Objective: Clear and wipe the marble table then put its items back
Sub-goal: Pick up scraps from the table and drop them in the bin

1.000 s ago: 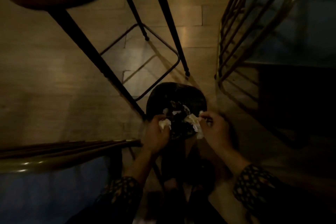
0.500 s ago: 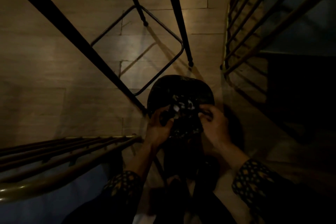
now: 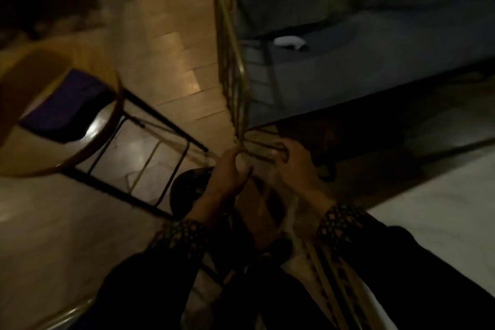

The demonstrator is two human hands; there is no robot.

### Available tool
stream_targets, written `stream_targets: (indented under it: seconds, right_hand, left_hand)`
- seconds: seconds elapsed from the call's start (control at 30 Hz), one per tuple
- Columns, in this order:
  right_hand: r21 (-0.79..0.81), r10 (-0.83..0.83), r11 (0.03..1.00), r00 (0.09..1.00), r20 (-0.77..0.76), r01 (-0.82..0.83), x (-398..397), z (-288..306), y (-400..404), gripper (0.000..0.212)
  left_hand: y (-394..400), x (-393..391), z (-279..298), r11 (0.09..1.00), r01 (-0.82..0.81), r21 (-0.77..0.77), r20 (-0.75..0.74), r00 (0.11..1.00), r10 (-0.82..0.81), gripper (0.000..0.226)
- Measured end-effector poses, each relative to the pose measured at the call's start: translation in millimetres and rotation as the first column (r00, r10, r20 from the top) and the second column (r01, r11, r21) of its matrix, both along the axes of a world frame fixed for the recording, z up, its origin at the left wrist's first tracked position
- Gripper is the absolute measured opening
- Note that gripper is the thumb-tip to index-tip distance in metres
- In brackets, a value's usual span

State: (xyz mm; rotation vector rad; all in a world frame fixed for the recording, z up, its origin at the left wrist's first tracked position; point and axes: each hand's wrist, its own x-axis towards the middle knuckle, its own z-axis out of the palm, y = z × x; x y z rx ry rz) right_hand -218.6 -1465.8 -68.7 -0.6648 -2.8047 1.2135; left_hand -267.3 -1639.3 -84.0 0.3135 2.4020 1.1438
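While both hands (image 3: 257, 166) blur, fingers (image 3: 281, 151) curled, grasp untellable, bin (image 3: 187, 190) lies left

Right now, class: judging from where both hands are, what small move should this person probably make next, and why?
Probably lift both hands away and turn toward the table. The left hand and right hand appear to hold nothing, raised beside the dark bin, so the dumping looks finished. The blur leaves this uncertain.
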Motion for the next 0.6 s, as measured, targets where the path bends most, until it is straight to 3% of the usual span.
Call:
stream_targets:
  seconds: [0.27, 0.43, 0.6]
  right_hand:
    - [0.123, -0.28, 0.947, 0.95, -0.14, 0.298, 38.8, 94.4, 164.0, 0.031]
    - [0.202, -0.467, 0.84, 0.861, -0.203, 0.504, 77.2, 136.3, 248.9, 0.034]
    - [0.24, -0.62, 0.713, 0.752, -0.223, 0.659, 119.5, 167.3, 308.8, 0.035]
  left_hand:
    - [177.2, -33.7, 102.7, 0.928, 0.366, -0.066, -0.259, 0.892, -0.37, 0.046]
    - [275.2, -32.4, 159.7, 0.854, 0.507, -0.113, -0.409, 0.76, -0.505, 0.046]
    - [371.9, -39.8, 191.4, 0.764, 0.628, -0.15, -0.445, 0.647, -0.619, 0.048]
